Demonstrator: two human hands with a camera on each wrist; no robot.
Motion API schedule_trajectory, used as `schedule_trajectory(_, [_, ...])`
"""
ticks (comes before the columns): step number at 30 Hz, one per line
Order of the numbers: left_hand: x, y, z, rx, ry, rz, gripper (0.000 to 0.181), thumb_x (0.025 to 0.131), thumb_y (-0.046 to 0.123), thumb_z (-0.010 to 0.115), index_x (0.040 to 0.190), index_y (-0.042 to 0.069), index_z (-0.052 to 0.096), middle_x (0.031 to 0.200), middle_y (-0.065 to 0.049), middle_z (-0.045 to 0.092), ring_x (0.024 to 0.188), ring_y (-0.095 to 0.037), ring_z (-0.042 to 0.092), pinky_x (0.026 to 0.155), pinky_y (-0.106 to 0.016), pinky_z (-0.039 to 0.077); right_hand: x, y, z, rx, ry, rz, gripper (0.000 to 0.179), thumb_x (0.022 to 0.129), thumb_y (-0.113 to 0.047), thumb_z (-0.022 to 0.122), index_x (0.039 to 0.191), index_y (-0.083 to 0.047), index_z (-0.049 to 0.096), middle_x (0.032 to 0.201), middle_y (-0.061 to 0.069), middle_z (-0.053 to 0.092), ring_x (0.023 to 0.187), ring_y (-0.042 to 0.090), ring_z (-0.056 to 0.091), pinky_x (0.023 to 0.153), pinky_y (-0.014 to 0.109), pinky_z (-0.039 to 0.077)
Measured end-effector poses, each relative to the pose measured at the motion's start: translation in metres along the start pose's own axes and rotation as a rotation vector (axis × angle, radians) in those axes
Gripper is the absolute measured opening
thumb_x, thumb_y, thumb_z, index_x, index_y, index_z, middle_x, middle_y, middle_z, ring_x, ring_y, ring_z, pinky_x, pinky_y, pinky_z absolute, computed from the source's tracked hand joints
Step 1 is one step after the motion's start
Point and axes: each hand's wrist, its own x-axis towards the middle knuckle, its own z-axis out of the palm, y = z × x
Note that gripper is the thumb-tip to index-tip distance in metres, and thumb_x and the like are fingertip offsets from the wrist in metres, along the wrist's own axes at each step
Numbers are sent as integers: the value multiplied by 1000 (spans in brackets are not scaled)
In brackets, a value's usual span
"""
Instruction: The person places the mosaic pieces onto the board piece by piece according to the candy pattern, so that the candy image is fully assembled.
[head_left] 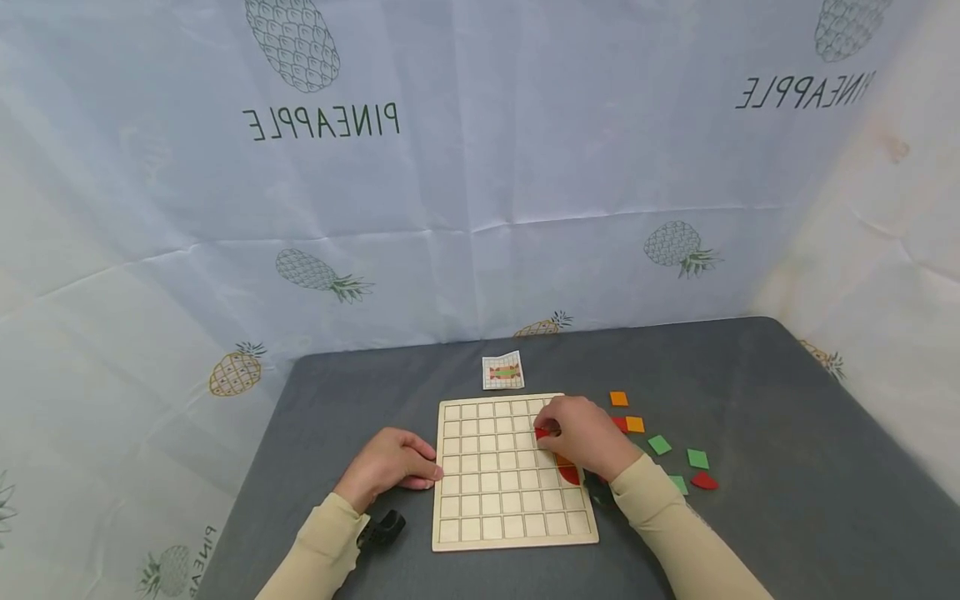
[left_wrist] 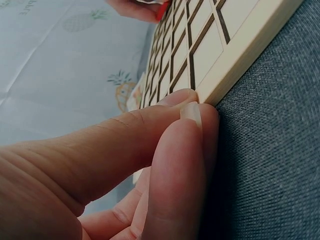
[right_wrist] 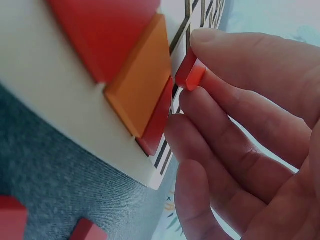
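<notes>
A wooden grid board (head_left: 471, 505) lies flat on the dark table. My left hand (head_left: 390, 462) pinches the board's left edge between thumb and finger, as the left wrist view shows close up. Over the board's right part, my right hand (head_left: 588, 435) holds a small red tile (right_wrist: 185, 72) between thumb and fingertips, just above the grid. Along the right edge sit a red tile (right_wrist: 110, 35), an orange tile (right_wrist: 142, 75) and another red tile (right_wrist: 159, 120) in neighbouring cells. My right hand covers part of that edge in the head view.
Behind the board lies a printed pattern card (head_left: 502, 372). To the right are scattered loose tiles, among them an orange tile (head_left: 618, 398), a green tile (head_left: 697, 459) and a red tile (head_left: 704, 481). A pineapple-print curtain (head_left: 465, 167) hangs behind the table.
</notes>
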Motion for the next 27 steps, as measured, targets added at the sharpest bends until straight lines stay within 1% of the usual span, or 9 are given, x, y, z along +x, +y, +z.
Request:
schedule_trajectory(4, [0,1,1,10,9,-2,35,79,7,95,106,-3,74,91,-12,80,74,-15,77,70,-32,68,-1,-3,0,-3,0,7,18,87,-17,93,102,-16,84,95,-6,75,83,9,62,79,33,61])
schedule_trajectory(6, [0,1,1,10,11,-4,34,79,7,94,106,-3,75,91,-13,80,74,-15,77,70,-32,68,-1,-3,0,2,2,17,18,87,-17,93,103,-16,84,97,-5,75,85,9,64,82,34,62])
schedule_trajectory(9, [0,1,1,7,8,-5,33,80,7,94,105,-3,75,92,-13,80,74,-15,78,70,-32,68,-1,-3,1,4,15,23,16,87,-17,93,100,-16,83,96,-6,75,85,9,66,82,35,63])
schedule_trajectory(12, [0,0,1,3,4,-6,33,81,8,94,106,-3,75,92,-13,80,74,-15,78,70,-32,68,-1,-1,1,0,26,21,12,87,-17,92,92,-19,81,91,-7,72,82,9,64,79,33,62])
schedule_trajectory(16, [0,0,1,1,2,-5,34,80,8,94,106,-2,75,92,-13,81,74,-16,78,70,-32,68,-1,0,1,-2,22,16,14,88,-18,92,84,-22,79,85,-9,68,77,9,58,72,30,57])
schedule_trajectory(20, [0,0,1,0,-1,-1,34,80,8,94,106,-3,75,92,-13,81,74,-15,78,70,-32,68,-2,1,1,5,12,16,15,88,-17,92,83,-23,79,83,-9,67,75,10,56,68,29,54])
schedule_trajectory(27, [-1,0,1,1,-4,0,34,80,8,94,106,-3,75,91,-12,81,74,-15,78,70,-32,68,-2,0,0,25,2,12,13,88,-16,91,84,-22,80,81,-10,66,75,10,56,67,29,54])
